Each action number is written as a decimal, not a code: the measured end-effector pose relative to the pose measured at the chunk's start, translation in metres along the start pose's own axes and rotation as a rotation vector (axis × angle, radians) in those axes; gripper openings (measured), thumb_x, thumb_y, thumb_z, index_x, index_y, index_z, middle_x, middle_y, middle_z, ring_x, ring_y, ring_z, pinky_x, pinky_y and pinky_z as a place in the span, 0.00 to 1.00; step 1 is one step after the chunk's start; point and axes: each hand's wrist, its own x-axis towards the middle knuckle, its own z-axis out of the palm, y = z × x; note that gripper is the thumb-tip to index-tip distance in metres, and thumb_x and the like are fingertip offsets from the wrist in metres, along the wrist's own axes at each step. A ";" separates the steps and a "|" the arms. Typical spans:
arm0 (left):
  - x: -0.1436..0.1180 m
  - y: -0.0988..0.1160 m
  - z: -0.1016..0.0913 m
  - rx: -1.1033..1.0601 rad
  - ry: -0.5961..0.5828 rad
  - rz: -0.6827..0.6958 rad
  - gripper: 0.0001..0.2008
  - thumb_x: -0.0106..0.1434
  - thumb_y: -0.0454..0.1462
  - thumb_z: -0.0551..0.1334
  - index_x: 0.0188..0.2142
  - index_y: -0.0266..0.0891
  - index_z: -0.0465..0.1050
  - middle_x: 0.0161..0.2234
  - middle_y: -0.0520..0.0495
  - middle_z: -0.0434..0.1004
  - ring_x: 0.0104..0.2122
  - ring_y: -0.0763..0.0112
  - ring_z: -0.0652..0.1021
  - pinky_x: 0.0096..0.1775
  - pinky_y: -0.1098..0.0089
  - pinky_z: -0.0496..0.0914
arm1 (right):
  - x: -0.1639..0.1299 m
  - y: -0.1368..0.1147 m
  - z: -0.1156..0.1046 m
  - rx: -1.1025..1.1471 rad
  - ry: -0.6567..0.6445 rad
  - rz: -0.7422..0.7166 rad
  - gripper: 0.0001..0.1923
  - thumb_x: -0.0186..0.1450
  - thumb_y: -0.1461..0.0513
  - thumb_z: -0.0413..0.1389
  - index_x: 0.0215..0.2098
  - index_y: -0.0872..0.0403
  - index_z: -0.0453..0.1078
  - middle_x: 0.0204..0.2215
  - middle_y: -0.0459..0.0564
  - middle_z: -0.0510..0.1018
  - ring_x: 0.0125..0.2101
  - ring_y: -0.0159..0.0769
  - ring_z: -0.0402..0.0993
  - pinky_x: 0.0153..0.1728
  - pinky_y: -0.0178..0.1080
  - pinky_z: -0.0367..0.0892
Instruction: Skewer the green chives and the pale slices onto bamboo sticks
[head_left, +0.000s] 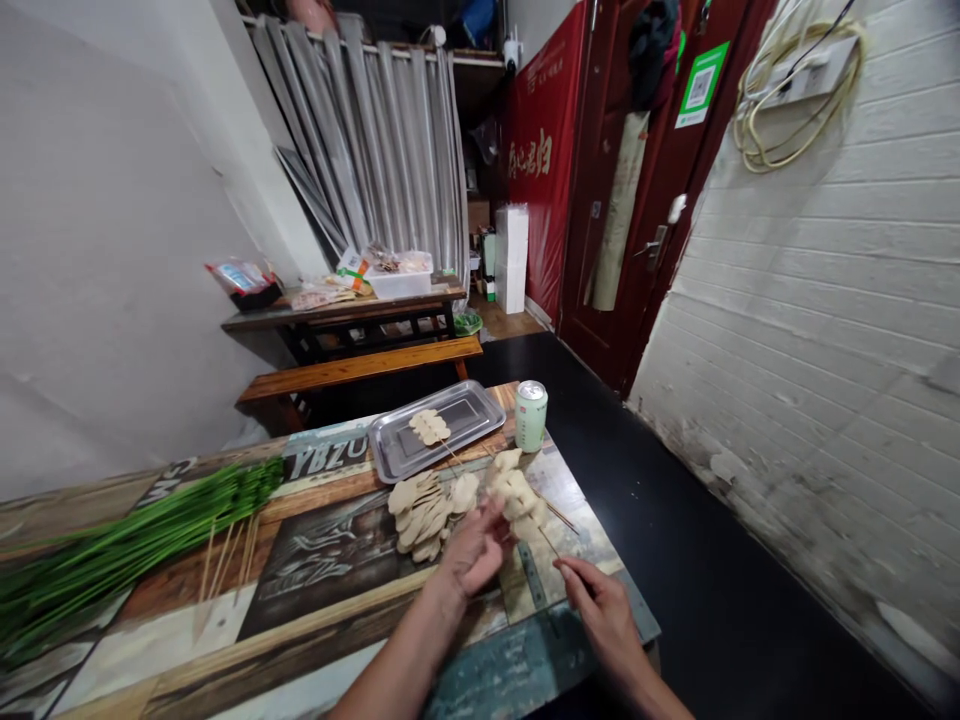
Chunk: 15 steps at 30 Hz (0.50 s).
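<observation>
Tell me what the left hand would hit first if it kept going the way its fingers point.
Probably the pale slices right at the left hand's fingers; farther along stands the green can, though depth is unclear.

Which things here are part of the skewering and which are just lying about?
In use: left hand on the slices; right hand pinching a skewer; tray with one done skewer; spare sticks.
Lying about: can; greens; bench; far table with tub.
</observation>
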 end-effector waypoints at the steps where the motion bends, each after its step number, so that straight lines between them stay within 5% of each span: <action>1: -0.002 -0.007 -0.001 -0.029 0.019 0.001 0.12 0.49 0.35 0.66 0.33 0.37 0.68 0.28 0.50 0.75 0.28 0.72 0.76 0.34 0.69 0.71 | 0.001 -0.003 0.005 0.024 0.008 0.006 0.17 0.59 0.53 0.51 0.35 0.56 0.75 0.24 0.51 0.78 0.25 0.38 0.73 0.26 0.34 0.69; 5: -0.009 -0.023 -0.001 -0.057 0.069 0.014 0.10 0.47 0.30 0.67 0.30 0.34 0.69 0.28 0.47 0.76 0.30 0.70 0.77 0.36 0.70 0.70 | 0.006 -0.006 0.025 0.127 0.000 0.019 0.19 0.58 0.51 0.51 0.36 0.56 0.75 0.16 0.46 0.73 0.18 0.33 0.67 0.19 0.32 0.63; 15: -0.011 -0.022 -0.001 -0.140 0.226 0.152 0.08 0.49 0.30 0.66 0.30 0.33 0.70 0.28 0.45 0.77 0.27 0.70 0.77 0.32 0.69 0.72 | 0.002 0.000 0.053 0.215 -0.088 0.101 0.18 0.59 0.54 0.52 0.38 0.59 0.73 0.15 0.42 0.64 0.18 0.30 0.59 0.19 0.31 0.57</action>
